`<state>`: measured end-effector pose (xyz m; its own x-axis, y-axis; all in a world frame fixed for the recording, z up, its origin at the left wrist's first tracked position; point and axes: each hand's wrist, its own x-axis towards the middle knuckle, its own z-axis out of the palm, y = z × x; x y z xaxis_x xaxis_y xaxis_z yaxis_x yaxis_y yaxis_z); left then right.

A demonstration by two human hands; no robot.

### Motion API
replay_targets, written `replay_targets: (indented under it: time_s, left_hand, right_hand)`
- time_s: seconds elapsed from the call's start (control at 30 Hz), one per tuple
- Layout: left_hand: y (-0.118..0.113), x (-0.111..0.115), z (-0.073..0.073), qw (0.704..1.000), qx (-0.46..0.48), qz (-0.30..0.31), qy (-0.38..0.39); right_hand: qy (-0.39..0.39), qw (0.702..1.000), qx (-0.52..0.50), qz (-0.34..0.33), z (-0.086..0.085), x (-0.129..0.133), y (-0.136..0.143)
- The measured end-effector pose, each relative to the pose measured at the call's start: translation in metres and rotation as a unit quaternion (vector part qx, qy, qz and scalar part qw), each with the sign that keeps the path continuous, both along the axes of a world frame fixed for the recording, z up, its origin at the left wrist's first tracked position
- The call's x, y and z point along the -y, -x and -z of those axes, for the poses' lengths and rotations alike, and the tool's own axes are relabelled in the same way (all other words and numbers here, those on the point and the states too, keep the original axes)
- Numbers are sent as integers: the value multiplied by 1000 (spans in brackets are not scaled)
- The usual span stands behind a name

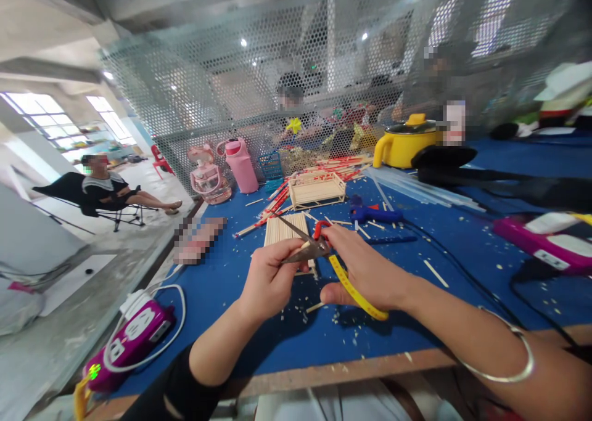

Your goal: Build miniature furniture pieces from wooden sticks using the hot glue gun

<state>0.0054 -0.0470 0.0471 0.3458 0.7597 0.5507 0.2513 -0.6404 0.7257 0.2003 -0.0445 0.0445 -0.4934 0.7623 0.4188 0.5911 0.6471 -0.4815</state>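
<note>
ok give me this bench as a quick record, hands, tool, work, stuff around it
right hand: gripping scissors by red and yellow handles; right hand
scissors blades: open
left hand: curled closed beside the blades; what it pinches is mostly hidden
near hands: flat panel of pale sticks, partly hidden
behind panel: small railed stick frame
right of frame: blue glue gun, lying down
surface: blue tabletop, scattered with clippings
back of table: pink bottle, yellow pot
</note>
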Motion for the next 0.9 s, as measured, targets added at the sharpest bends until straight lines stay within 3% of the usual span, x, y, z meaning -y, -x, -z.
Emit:
replay_targets:
  time_s: [0.17, 0.37, 0.47, 0.6, 0.77, 0.9]
  left_hand:
    - [1, -2, -1, 1000, -9, 19, 18]
    - [0, -5, -2, 993, 28, -69, 95]
    - [-2, -4, -2, 990, 41, -56, 121]
    - [-1, 0, -4, 990, 10, -11, 137]
    - [-2, 0, -1, 988, 11, 14, 156]
    - [-5, 1, 5, 991, 25, 20, 127]
  right_hand:
    - [8, 1000, -10, 9, 2, 1, 0]
    - [41, 995, -90, 0, -4, 0, -10]
    - [6, 993, -107, 41, -6, -12, -20]
    - [-39, 990, -62, 121, 9, -21, -31]
    - [-52, 988, -42, 140, 38, -20, -33]
    - [-102, 984, -5, 144, 37, -21, -23]
